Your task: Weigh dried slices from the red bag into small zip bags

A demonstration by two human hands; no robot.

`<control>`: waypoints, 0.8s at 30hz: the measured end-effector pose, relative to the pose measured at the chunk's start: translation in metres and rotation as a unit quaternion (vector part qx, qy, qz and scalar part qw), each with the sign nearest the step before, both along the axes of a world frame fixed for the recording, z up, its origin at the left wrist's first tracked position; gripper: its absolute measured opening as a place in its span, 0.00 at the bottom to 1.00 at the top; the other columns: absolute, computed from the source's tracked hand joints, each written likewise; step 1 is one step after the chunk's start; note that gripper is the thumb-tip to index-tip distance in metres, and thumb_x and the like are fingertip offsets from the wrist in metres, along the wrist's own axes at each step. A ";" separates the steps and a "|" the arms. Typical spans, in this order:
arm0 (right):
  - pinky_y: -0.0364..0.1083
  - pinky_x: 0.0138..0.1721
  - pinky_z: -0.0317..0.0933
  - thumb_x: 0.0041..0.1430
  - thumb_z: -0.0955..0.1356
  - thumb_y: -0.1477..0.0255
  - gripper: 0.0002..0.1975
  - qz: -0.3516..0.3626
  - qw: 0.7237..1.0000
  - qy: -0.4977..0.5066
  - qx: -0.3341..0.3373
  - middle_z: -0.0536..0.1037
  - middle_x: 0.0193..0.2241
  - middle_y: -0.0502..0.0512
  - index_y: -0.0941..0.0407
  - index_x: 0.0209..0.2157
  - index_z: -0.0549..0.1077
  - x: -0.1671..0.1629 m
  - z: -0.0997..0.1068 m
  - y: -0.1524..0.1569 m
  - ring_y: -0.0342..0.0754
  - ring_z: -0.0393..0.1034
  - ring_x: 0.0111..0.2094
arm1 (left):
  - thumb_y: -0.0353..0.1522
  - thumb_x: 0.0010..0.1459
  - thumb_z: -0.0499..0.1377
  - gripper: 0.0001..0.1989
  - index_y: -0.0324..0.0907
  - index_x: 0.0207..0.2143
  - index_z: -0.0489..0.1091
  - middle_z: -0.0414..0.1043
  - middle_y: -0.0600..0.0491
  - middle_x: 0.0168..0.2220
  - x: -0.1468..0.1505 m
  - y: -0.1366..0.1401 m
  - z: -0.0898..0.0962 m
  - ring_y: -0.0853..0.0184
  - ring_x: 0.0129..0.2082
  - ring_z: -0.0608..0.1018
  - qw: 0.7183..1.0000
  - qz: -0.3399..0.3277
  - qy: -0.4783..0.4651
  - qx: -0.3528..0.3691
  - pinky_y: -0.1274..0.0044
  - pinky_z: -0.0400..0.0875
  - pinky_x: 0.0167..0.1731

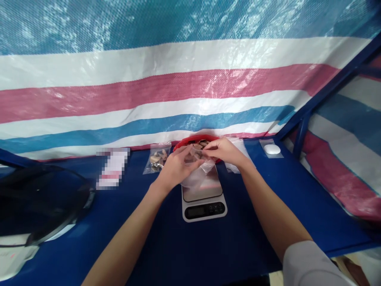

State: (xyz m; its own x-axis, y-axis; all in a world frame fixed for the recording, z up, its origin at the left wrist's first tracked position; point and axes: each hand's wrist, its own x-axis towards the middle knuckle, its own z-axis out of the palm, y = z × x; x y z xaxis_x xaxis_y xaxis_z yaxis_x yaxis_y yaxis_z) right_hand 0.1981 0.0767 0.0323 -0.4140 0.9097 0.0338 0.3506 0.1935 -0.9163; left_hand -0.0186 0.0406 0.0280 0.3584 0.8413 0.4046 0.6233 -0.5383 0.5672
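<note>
Above the kitchen scale, a clear plastic bag hangs between my two hands. My left hand is closed on the bag's left side, thumb reaching toward its middle. On the other side my right hand pinches near the bag's upper edge, fingertips together. Directly behind the hands stands a red basket with brown, dried-looking slices in it, partly hidden by my fingers. Whether any slices are inside the held bag I cannot tell. The scale's display looks dark.
A filled zip bag of brownish pieces lies left of the basket. Flat clear bags lie to the right, and a white oval object on a small bag beyond. A large black round object occupies the left. Striped sheeting walls the blue table's back.
</note>
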 end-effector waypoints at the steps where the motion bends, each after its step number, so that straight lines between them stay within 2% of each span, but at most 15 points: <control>1: 0.42 0.26 0.63 0.54 0.71 0.66 0.10 -0.007 1.000 0.001 0.004 0.80 0.24 0.52 0.58 0.31 0.83 0.000 -0.001 0.001 0.45 0.71 0.25 | 0.49 0.59 0.64 0.28 0.40 0.55 0.73 0.75 0.39 0.56 0.002 -0.001 -0.004 0.52 0.53 0.79 1.000 0.006 0.005 0.001 0.62 0.75 0.53; 5: 0.43 0.27 0.63 0.52 0.73 0.66 0.10 -0.012 1.000 0.010 -0.002 0.80 0.24 0.51 0.57 0.31 0.84 -0.002 0.000 -0.001 0.45 0.71 0.26 | 0.52 0.55 0.65 0.40 0.40 0.63 0.64 0.71 0.37 0.60 0.009 -0.004 -0.019 0.48 0.59 0.75 0.999 0.023 0.022 0.015 0.57 0.72 0.57; 9: 0.42 0.26 0.63 0.53 0.73 0.65 0.10 -0.003 0.999 0.043 -0.018 0.77 0.22 0.49 0.57 0.30 0.84 -0.008 0.004 -0.007 0.43 0.69 0.25 | 0.56 0.50 0.67 0.54 0.40 0.70 0.51 0.64 0.34 0.64 0.016 -0.008 -0.029 0.43 0.64 0.68 0.999 0.029 0.026 0.015 0.52 0.68 0.59; 12: 0.41 0.25 0.63 0.54 0.73 0.64 0.11 -0.003 0.998 0.058 -0.026 0.77 0.23 0.49 0.57 0.32 0.84 -0.010 0.006 -0.010 0.42 0.68 0.24 | 0.55 0.48 0.68 0.58 0.41 0.71 0.46 0.60 0.34 0.66 0.020 -0.009 -0.032 0.40 0.66 0.64 0.999 0.038 0.029 0.003 0.50 0.65 0.60; 14: 0.41 0.24 0.64 0.54 0.73 0.63 0.12 -0.002 0.998 0.060 -0.025 0.78 0.23 0.49 0.57 0.33 0.84 -0.009 0.006 -0.010 0.42 0.69 0.24 | 0.52 0.49 0.69 0.55 0.42 0.70 0.48 0.61 0.35 0.65 0.021 -0.009 -0.032 0.40 0.66 0.64 0.999 0.046 0.024 -0.003 0.50 0.65 0.60; 18: 0.41 0.25 0.67 0.55 0.73 0.61 0.13 -0.001 0.998 0.055 -0.036 0.79 0.25 0.52 0.57 0.32 0.83 -0.004 0.004 -0.006 0.43 0.71 0.24 | 0.40 0.53 0.68 0.40 0.43 0.64 0.59 0.70 0.42 0.58 0.020 -0.007 -0.031 0.49 0.60 0.71 0.998 0.054 -0.019 0.000 0.57 0.69 0.58; 20: 0.42 0.26 0.68 0.56 0.73 0.61 0.13 -0.001 0.998 0.051 -0.041 0.80 0.27 0.53 0.58 0.33 0.82 -0.001 0.002 -0.004 0.44 0.73 0.24 | 0.38 0.54 0.67 0.33 0.44 0.61 0.63 0.73 0.44 0.53 0.019 -0.006 -0.030 0.52 0.56 0.74 0.997 0.050 -0.050 -0.005 0.60 0.72 0.54; 24: 0.43 0.28 0.69 0.57 0.72 0.60 0.15 -0.001 1.000 0.026 0.017 0.82 0.28 0.55 0.58 0.33 0.82 0.006 0.000 0.000 0.46 0.75 0.26 | 0.37 0.54 0.67 0.29 0.42 0.58 0.66 0.75 0.45 0.50 0.018 -0.004 -0.026 0.53 0.51 0.78 0.996 0.047 -0.068 -0.016 0.63 0.75 0.50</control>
